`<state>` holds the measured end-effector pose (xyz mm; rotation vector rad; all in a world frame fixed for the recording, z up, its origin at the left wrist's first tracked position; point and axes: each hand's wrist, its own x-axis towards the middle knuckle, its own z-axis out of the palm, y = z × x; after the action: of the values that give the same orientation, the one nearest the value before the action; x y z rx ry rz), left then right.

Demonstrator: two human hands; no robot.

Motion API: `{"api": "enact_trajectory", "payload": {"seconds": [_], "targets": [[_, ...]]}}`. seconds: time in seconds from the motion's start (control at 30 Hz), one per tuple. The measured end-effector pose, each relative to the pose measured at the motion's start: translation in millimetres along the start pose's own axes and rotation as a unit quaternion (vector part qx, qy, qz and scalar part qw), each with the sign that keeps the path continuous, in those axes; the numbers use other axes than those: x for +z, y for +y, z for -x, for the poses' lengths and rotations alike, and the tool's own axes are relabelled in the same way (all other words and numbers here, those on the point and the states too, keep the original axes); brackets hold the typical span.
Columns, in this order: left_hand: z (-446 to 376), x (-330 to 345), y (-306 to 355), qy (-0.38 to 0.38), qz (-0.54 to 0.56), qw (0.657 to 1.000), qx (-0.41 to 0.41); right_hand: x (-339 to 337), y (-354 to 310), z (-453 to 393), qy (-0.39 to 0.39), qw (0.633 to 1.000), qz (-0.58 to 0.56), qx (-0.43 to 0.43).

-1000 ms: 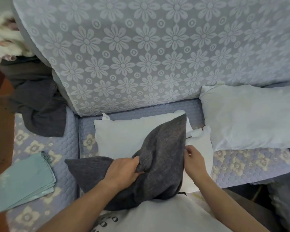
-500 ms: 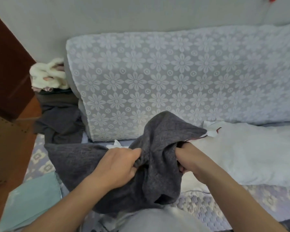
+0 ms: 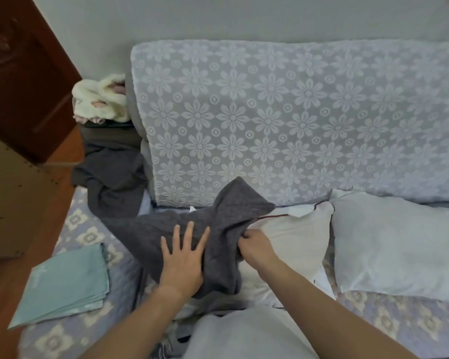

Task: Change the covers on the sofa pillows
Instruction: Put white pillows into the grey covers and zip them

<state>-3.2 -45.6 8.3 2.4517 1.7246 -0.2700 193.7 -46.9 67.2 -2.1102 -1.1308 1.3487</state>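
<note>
The right hand (image 3: 254, 248) has its grip curled, pinching the edge of the grey cover (image 3: 218, 224) where it meets the white pillow (image 3: 293, 237). The left hand (image 3: 183, 260) lies flat on the cover, fingers straight and spread, forearm reaching up from below. Both rest on the sofa seat (image 3: 88, 234), with a second bare pillow (image 3: 397, 242) just right and folded teal covers (image 3: 65, 283) to the left.
</note>
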Motion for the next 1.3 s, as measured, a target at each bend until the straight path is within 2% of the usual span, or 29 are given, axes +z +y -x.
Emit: {"api": "enact_trajectory", "payload": {"seconds": [0.07, 0.17, 0.23, 0.33, 0.5, 0.6, 0.67, 0.83, 0.93, 1.03, 1.07, 1.2, 1.3], "targets": [[2.2, -1.4, 10.7, -0.032, -0.004, 0.999, 0.018, 2.4, 4.4, 1.6, 0.037, 0.999, 0.034, 0.000], [1.6, -11.0, 15.1, -0.004, -0.026, 0.997, 0.069, 3.8, 9.1, 4.1, 0.076, 0.997, 0.012, -0.005], [-4.8, -8.8, 5.9, 0.043, -0.032, 0.991, 0.122, 4.5, 7.8, 4.6, 0.063, 0.997, -0.044, 0.010], [-12.2, -9.7, -8.8, 0.048, -0.039, 0.979, 0.193, 6.5, 2.0, 3.7, 0.032, 0.994, -0.081, 0.061], [-7.6, -9.1, -5.5, 0.015, -0.054, 0.978, 0.201, -4.3, -4.8, 2.3, -0.018, 0.982, -0.130, 0.139], [-3.8, -6.2, -4.8, 0.009, -0.060, 0.981, 0.186, -7.9, -2.3, 5.5, -0.058, 0.986, -0.114, 0.103], [-1.7, -3.7, -5.5, 0.009, -0.065, 0.983, 0.173, -5.2, 0.5, 7.6, -0.049, 0.992, -0.089, 0.076], [-1.2, 1.5, -12.4, 0.011, -0.004, 0.996, 0.090, -34.1, 4.8, 11.8, 0.113, 0.993, -0.002, 0.014], [-1.4, 4.6, -17.8, 0.017, 0.010, 0.996, 0.085, -71.5, 27.4, 15.9, 0.168, 0.985, 0.038, 0.025], [-5.3, 2.6, -11.3, -0.006, 0.020, 0.998, 0.059, -76.3, 54.1, 24.8, 0.205, 0.974, 0.090, 0.020], [-5.9, 2.4, -7.2, -0.011, 0.024, 0.999, 0.044, -68.8, 61.0, 29.5, 0.213, 0.970, 0.118, -0.002], [-9.3, 0.8, 0.3, -0.046, 0.011, 0.999, -0.009, -26.2, 88.7, 52.0, 0.193, 0.942, 0.190, -0.197], [-5.7, -7.6, 6.6, -0.067, 0.009, 0.998, 0.005, -19.0, 102.7, 44.1, 0.195, 0.936, 0.180, -0.231]]}}
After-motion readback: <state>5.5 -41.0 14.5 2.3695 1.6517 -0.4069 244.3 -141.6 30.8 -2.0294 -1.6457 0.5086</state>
